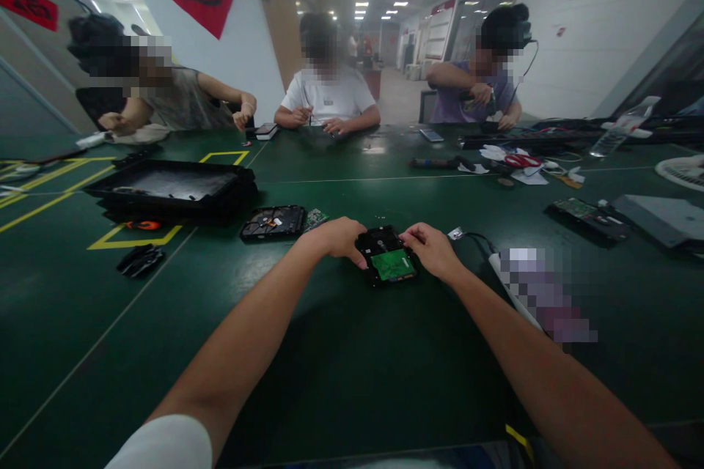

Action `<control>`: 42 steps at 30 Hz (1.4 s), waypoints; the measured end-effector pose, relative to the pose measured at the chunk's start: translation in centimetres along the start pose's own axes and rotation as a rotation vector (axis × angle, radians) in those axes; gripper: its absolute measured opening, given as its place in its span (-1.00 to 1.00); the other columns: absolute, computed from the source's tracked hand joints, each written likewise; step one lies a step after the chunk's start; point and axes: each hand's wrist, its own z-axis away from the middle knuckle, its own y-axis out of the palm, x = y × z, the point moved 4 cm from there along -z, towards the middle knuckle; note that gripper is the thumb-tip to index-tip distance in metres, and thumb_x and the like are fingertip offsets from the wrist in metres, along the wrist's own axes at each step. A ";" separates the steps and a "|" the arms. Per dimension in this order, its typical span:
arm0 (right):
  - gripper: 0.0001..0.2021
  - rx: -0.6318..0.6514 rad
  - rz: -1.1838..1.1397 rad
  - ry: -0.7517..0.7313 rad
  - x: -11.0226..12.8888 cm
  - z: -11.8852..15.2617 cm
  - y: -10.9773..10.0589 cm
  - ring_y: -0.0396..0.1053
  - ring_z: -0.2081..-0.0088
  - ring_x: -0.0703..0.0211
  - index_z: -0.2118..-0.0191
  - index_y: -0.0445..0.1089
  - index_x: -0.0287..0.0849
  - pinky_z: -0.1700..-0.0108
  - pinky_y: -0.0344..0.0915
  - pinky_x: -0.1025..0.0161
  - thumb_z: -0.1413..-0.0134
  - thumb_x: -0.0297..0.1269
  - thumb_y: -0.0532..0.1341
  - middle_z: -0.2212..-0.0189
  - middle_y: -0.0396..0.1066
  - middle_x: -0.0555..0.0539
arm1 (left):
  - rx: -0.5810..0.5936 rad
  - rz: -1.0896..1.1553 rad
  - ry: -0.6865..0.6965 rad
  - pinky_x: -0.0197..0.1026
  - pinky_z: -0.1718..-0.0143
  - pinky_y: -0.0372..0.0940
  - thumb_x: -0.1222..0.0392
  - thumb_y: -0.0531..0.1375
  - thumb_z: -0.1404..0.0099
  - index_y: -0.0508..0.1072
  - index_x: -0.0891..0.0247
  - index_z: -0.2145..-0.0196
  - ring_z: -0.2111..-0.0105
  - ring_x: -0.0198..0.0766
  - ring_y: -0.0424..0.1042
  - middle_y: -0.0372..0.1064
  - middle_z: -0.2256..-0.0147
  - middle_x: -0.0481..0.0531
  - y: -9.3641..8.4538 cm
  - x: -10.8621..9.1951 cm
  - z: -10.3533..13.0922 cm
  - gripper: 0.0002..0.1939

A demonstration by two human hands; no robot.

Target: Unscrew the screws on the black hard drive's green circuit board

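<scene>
A black hard drive with a green circuit board [392, 264] lies on the green table, between my two hands. My left hand [342, 240] grips its left edge, thumb along the near side and fingers over the far corner. At the drive's upper right edge is my right hand [426, 245], its thumb and index finger pinched together; whatever is between them is too small to make out. Left of my left hand sit another drive [273, 223] and a small loose circuit board [315, 218]. Several tiny pieces lie just beyond the held drive.
Black trays [176, 187] are stacked at the left, near a black object [141, 260]. On the right are a partly blurred pale device [520, 293] with a cable, another drive [588, 220], a grey box [663, 220] and a bottle [621, 128]. Three people sit across the table [330, 352].
</scene>
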 end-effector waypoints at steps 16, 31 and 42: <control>-0.80 -0.127 -0.050 0.008 -1.6 -0.6 -0.8 0.52 0.27 0.11 0.16 0.47 -0.07 0.23 0.40 0.18 -0.28 -0.07 0.25 0.29 0.56 -0.04 | 0.082 -0.183 -0.191 -0.07 0.14 0.44 -0.41 0.34 -0.18 0.63 0.32 -0.02 0.06 0.18 0.59 0.59 0.04 0.39 -0.9 -2.5 1.5 -0.25; -0.82 -0.213 -0.073 0.056 -1.7 -0.6 -1.6 0.59 0.23 0.07 0.13 0.56 -0.07 0.20 0.48 0.15 -0.21 -0.16 0.30 0.26 0.63 -0.07 | -0.133 -0.179 -0.086 -0.07 0.03 0.39 0.03 0.18 -0.45 0.62 0.14 -0.01 0.03 0.03 0.58 0.61 0.04 0.18 -3.1 -1.6 2.6 -0.69; -0.84 -0.185 -0.059 0.068 -2.0 -0.6 -1.4 0.58 0.22 0.09 0.14 0.54 -0.07 0.22 0.47 0.17 -0.18 -0.19 0.31 0.24 0.62 -0.07 | -0.331 -0.114 0.070 -0.12 0.07 0.35 0.00 0.08 -0.50 0.62 0.25 0.14 0.11 -0.05 0.54 0.52 0.13 0.20 -2.7 -2.1 1.5 -0.63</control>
